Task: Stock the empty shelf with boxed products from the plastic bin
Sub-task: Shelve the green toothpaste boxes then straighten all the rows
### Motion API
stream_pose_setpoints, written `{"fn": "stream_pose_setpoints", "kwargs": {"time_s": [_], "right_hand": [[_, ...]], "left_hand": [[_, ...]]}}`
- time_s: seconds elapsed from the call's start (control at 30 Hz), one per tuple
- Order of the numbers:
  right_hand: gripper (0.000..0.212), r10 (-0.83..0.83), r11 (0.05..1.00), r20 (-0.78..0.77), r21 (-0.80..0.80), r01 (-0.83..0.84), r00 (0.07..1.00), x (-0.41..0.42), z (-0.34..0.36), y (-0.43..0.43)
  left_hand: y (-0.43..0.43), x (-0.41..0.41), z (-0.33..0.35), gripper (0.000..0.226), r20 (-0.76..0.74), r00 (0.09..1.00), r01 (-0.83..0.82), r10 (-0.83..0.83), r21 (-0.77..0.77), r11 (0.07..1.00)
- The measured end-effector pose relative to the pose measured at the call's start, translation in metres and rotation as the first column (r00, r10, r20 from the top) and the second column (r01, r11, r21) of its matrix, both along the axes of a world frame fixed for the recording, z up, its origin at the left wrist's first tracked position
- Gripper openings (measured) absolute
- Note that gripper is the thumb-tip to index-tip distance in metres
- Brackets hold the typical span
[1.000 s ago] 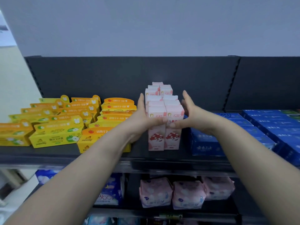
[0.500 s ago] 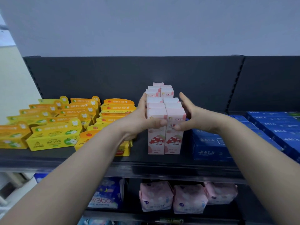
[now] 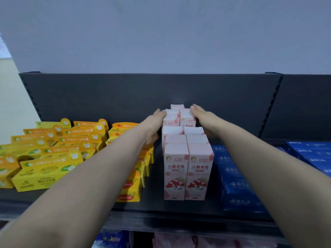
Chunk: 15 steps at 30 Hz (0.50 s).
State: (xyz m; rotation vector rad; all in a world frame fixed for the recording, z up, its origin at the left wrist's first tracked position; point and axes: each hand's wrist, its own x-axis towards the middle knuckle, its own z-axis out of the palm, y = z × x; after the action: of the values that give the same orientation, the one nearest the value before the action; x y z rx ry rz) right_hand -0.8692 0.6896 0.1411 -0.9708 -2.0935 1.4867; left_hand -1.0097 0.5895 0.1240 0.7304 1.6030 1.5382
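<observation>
Tall pink-and-white boxes with a mushroom picture stand upright in two columns, several deep, on the dark shelf (image 3: 161,206). The front pair (image 3: 187,172) faces me near the shelf edge. Both my arms reach deep over the shelf. My left hand (image 3: 154,122) lies with straight fingers against the left side of the rear pink boxes (image 3: 179,117). On their right side, my right hand (image 3: 202,115) presses with straight fingers too. Neither hand carries a box. The plastic bin is out of view.
Yellow and orange boxes (image 3: 50,153) fill the shelf's left part, close under my left forearm. Blue boxes (image 3: 238,185) are stacked at the right, touching distance from the pink rows. A dark back panel (image 3: 125,97) closes the shelf. Soft packs (image 3: 111,238) lie on the shelf below.
Both hands left the front pair of pink boxes and slid back along the rows to the rear boxes. My head has come closer to the shelf.
</observation>
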Motion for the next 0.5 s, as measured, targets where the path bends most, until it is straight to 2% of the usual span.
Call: {"fn": "stream_pose_setpoints", "kwargs": {"time_s": [0.07, 0.1, 0.27, 0.37, 0.5], "right_hand": [[0.050, 0.005, 1.000, 0.009, -0.016, -0.005, 1.000, -0.002, 0.000, -0.001], [0.049, 0.007, 1.000, 0.007, -0.019, -0.007, 1.000, -0.003, -0.001, 0.000], [0.048, 0.052, 0.998, 0.010, -0.024, -0.051, 0.999, 0.003, -0.002, -0.001], [0.046, 0.083, 0.992, -0.034, -0.096, -0.086, 0.996, 0.010, -0.006, 0.001], [0.037, 0.110, 0.989, -0.025, -0.100, -0.112, 0.994, 0.018, -0.008, -0.001]], "left_hand": [[0.003, 0.002, 0.001, 0.028, 0.042, 0.999, 0.026, -0.025, -0.002, 1.000], [0.004, 0.002, 0.002, 0.022, 0.038, 0.999, 0.035, -0.035, -0.007, 0.999], [0.001, 0.001, 0.001, 0.022, -0.033, 0.997, 0.074, -0.075, -0.040, 0.996], [-0.009, 0.000, 0.001, 0.027, -0.039, 0.988, 0.143, -0.146, -0.083, 0.986], [-0.017, -0.004, -0.001, 0.029, -0.043, 0.985, 0.163, -0.169, -0.115, 0.980]]}}
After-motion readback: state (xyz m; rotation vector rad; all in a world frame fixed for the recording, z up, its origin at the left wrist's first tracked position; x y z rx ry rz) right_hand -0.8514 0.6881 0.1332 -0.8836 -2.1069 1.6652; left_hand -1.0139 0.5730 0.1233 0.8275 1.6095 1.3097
